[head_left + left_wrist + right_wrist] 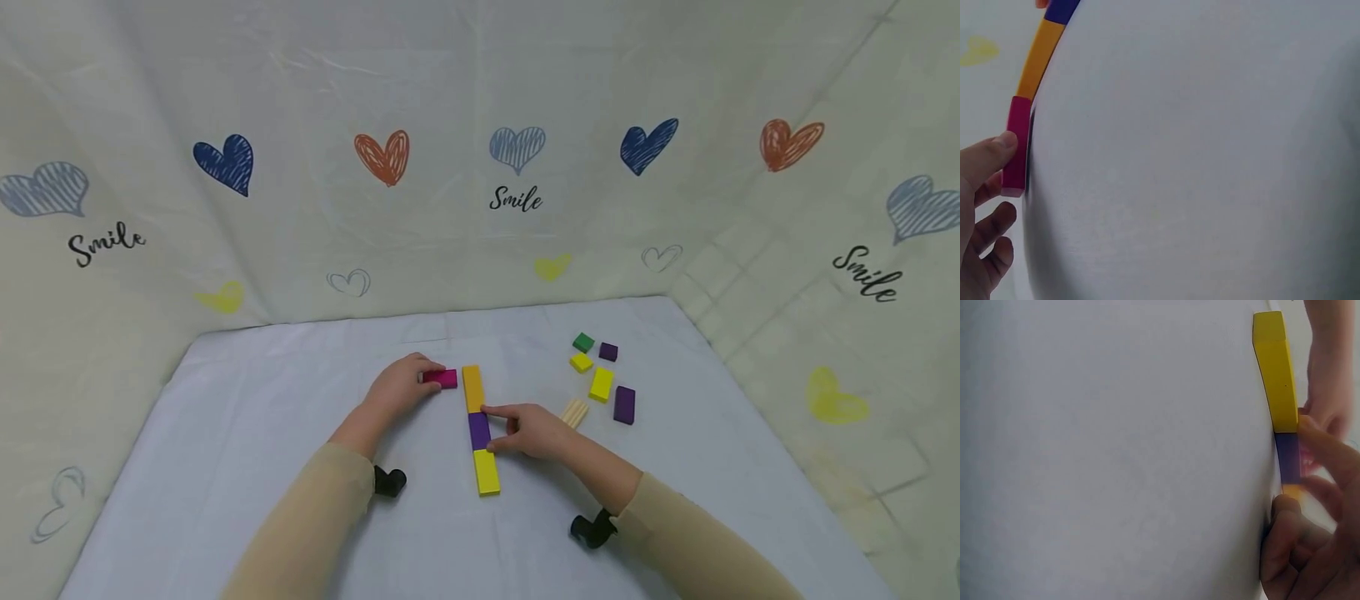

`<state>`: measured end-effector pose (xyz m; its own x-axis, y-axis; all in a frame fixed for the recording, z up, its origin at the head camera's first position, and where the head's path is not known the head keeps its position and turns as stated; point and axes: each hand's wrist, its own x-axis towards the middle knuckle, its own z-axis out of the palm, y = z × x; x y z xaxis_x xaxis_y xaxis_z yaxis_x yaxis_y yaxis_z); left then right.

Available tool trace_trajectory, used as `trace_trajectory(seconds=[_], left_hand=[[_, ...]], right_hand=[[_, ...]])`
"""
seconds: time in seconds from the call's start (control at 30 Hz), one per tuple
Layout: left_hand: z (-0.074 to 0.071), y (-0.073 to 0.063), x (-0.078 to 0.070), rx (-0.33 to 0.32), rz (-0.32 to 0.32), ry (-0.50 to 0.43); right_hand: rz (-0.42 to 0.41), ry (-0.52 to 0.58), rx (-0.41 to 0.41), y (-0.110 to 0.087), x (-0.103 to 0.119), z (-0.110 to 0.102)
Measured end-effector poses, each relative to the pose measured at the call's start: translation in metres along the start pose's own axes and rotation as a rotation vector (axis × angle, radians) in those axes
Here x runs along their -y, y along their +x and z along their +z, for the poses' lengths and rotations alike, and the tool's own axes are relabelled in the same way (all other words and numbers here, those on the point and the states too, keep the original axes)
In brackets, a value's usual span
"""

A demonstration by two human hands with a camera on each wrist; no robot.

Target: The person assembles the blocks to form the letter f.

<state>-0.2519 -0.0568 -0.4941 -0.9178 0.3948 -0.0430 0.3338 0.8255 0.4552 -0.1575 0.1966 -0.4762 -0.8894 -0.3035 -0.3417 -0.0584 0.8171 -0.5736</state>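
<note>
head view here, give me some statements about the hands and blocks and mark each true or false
1. The right hand holds the magenta block. False: the left hand holds the magenta block; the right hand is at the purple block.
2. The purple block lies between the orange block and a yellow block. True.
3. Of those three, the orange block is nearest the person. False: the yellow block is.
4. The green block lies right of the orange block. True.
</note>
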Motion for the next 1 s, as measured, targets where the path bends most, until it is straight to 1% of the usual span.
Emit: trace_trajectory(seconds=[0.13, 0.3, 0.6, 1.0], left_hand=[[0.002, 0.001, -0.001, 0.004, -0.005, 0.021], [0.005, 0.004, -0.002, 0.000, -0.013, 0.018], [0.011, 0.008, 0.000, -0.011, -0.033, -0.002], [0.011, 0.007, -0.002, -0.012, -0.033, -0.019]], right_hand=[[0.007, -0.003, 0.003, 0.000, 0.000, 0.000], [0.025, -0.005, 0.005, 0.002, -0.001, 0.000], [0.010, 0.006, 0.014, 0.002, -0.001, 0.000], [0.012, -0.004, 0.014, 0.002, -0.001, 0.001]])
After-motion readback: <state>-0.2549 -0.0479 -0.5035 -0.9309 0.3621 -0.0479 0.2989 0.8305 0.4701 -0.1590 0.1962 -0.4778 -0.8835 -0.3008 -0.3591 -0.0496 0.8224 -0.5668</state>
